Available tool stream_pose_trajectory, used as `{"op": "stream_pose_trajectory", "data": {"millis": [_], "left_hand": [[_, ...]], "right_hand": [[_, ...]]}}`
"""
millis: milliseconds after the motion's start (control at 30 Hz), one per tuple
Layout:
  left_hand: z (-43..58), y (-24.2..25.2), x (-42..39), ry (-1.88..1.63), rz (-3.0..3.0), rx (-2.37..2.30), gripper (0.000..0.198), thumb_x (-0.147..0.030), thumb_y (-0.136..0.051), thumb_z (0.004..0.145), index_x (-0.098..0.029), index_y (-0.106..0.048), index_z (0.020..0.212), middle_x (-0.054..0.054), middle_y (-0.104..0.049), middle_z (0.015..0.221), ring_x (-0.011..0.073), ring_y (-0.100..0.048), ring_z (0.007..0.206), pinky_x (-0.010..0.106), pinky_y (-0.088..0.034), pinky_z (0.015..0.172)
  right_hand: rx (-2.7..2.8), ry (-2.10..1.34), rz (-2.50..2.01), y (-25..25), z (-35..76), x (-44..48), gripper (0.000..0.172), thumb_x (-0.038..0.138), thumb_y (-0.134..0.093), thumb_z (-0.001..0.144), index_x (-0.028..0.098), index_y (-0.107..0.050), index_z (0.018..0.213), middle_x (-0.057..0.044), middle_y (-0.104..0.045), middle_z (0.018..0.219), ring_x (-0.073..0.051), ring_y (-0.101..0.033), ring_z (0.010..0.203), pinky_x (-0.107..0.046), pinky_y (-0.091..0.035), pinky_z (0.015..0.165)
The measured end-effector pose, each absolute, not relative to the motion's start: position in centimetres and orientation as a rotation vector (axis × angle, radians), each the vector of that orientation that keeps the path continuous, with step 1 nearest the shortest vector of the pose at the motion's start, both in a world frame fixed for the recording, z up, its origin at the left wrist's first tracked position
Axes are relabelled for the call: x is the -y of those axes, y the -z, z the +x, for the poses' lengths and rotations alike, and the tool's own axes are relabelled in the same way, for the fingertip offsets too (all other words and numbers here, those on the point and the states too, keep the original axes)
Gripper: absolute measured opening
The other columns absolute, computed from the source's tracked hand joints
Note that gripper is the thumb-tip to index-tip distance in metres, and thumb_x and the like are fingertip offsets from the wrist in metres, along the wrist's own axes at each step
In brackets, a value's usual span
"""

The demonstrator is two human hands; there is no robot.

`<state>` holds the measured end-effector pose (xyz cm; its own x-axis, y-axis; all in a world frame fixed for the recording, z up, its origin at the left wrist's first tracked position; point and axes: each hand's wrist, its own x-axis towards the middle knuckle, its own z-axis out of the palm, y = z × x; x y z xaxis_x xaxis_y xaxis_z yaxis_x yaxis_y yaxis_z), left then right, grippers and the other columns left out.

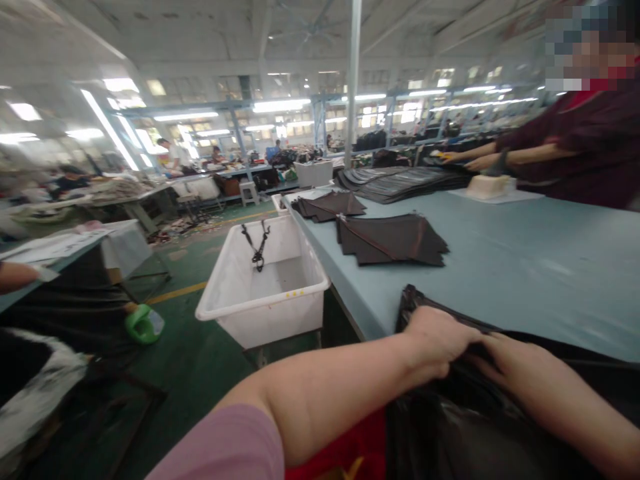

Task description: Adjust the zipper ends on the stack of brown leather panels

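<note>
A stack of black, leather-like sheets (465,433) hangs over the near edge of the table, its upper part lying on the tabletop. My left hand (440,337) is closed around the edge of the sheets where they fold over. Beside it and almost touching, my right hand (515,367) grips the same sheets, with some fingers hidden in the fold. Farther along the blue tabletop (525,267) lie a pile of dark cut pieces (393,239) and a smaller pile (330,205).
Left of the table stands a white bin (270,303) with a black strap (259,253) over its wall. A long stack of dark sheets (400,181) lies at the far end. Across the table, a co-worker (575,147) works near a pale block (487,187). A green jug (143,325) sits left.
</note>
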<state>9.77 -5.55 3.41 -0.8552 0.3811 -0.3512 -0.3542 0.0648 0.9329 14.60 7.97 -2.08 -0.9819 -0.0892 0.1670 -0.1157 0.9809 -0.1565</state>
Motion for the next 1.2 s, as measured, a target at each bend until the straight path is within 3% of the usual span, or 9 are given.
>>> {"op": "stream_pose_trajectory", "data": {"millis": [200, 433, 633, 767, 833, 900, 1000, 1067, 1200], "left_hand": [[8.9, -2.5, 5.9, -1.891, 0.243, -1.588, 0.005, -0.010, -0.052, 0.052, -0.014, -0.052, 0.054, 0.000, -0.054, 0.052, 0.0112, -0.050, 0.051, 0.023, -0.038, 0.051], [9.3, -2.6, 6.8, -1.944, 0.345, -1.401, 0.021, -0.008, -0.057, 0.050, -0.011, -0.058, 0.070, 0.002, -0.060, 0.059, 0.0137, -0.055, 0.058, 0.028, -0.044, 0.063], [9.1, -2.6, 6.2, -1.908, 0.277, -1.540, 0.024, -0.030, -0.065, 0.058, -0.015, -0.046, 0.057, -0.002, -0.050, 0.051, 0.0099, -0.045, 0.048, 0.023, -0.035, 0.048], [9.5, -2.6, 6.6, -1.779, 0.393, -1.829, 0.026, -0.029, -0.058, 0.064, -0.017, -0.039, 0.050, -0.006, -0.038, 0.046, 0.0075, -0.035, 0.045, 0.022, -0.027, 0.045], [10.2, -2.7, 7.2, -1.624, 0.571, -2.028, 0.031, -0.029, -0.056, 0.066, -0.018, -0.033, 0.047, -0.007, -0.030, 0.045, 0.0071, -0.029, 0.045, 0.022, -0.022, 0.045], [11.0, -2.7, 7.8, -1.502, 0.798, -2.171, 0.036, -0.029, -0.056, 0.068, -0.017, -0.030, 0.045, -0.006, -0.029, 0.047, 0.0080, -0.029, 0.048, 0.023, -0.022, 0.047], [12.1, -2.9, 8.2, -1.429, 1.088, -2.246, 0.037, -0.029, -0.055, 0.071, -0.017, -0.033, 0.044, -0.004, -0.039, 0.052, 0.0105, -0.039, 0.056, 0.023, -0.027, 0.054], [12.2, -3.4, 8.2, -1.402, 1.184, -2.241, 0.036, -0.029, -0.052, 0.073, -0.017, -0.037, 0.042, -0.002, -0.043, 0.052, 0.0117, -0.042, 0.058, 0.023, -0.029, 0.056], [10.2, -4.8, 8.7, -1.302, 1.023, -2.095, 0.033, -0.030, -0.050, 0.072, -0.018, -0.049, 0.042, -0.003, -0.040, 0.041, 0.0095, -0.035, 0.041, 0.023, -0.028, 0.045]], "right_hand": [[3.103, -0.084, 0.004, -3.4, 14.9, -4.7, 0.021, 0.030, -0.045, 0.083, 0.016, -0.062, 0.083, -0.009, -0.064, 0.084, -0.025, -0.059, 0.082, -0.034, -0.040, 0.070], [3.076, -0.132, -0.038, -3.9, 15.5, -4.8, 0.020, 0.032, -0.048, 0.082, 0.016, -0.061, 0.081, -0.008, -0.064, 0.087, -0.023, -0.058, 0.084, -0.032, -0.037, 0.070], [3.068, -0.171, -0.028, -3.6, 15.2, -4.6, 0.021, 0.029, -0.049, 0.081, 0.015, -0.061, 0.089, -0.009, -0.064, 0.089, -0.025, -0.057, 0.086, -0.034, -0.037, 0.074], [3.115, -0.607, 0.074, -5.1, 16.2, -5.8, 0.018, 0.028, -0.051, 0.077, 0.016, -0.064, 0.080, -0.006, -0.066, 0.081, -0.020, -0.058, 0.076, -0.028, -0.039, 0.069], [3.050, -0.989, 0.025, -6.6, 16.6, -7.0, 0.023, 0.033, -0.049, 0.077, 0.017, -0.063, 0.071, -0.003, -0.065, 0.069, -0.016, -0.057, 0.064, -0.024, -0.040, 0.061], [2.916, -1.111, -0.195, -8.1, 16.3, -8.1, 0.031, 0.040, -0.045, 0.078, 0.017, -0.059, 0.062, -0.002, -0.062, 0.058, -0.014, -0.054, 0.055, -0.023, -0.039, 0.055], [2.943, -0.879, -0.329, -8.9, 13.9, -8.6, 0.032, 0.040, -0.045, 0.078, 0.017, -0.056, 0.058, -0.001, -0.059, 0.051, -0.013, -0.052, 0.050, -0.023, -0.038, 0.051], [3.127, -0.658, -0.176, -8.0, 11.4, -8.1, 0.025, 0.033, -0.046, 0.078, 0.017, -0.061, 0.065, -0.002, -0.063, 0.059, -0.015, -0.055, 0.056, -0.024, -0.038, 0.053], [3.350, -0.400, 0.052, -3.9, 7.7, -6.2, 0.014, 0.023, -0.052, 0.072, 0.019, -0.065, 0.073, -0.004, -0.067, 0.074, -0.018, -0.058, 0.070, -0.025, -0.040, 0.060]]}}
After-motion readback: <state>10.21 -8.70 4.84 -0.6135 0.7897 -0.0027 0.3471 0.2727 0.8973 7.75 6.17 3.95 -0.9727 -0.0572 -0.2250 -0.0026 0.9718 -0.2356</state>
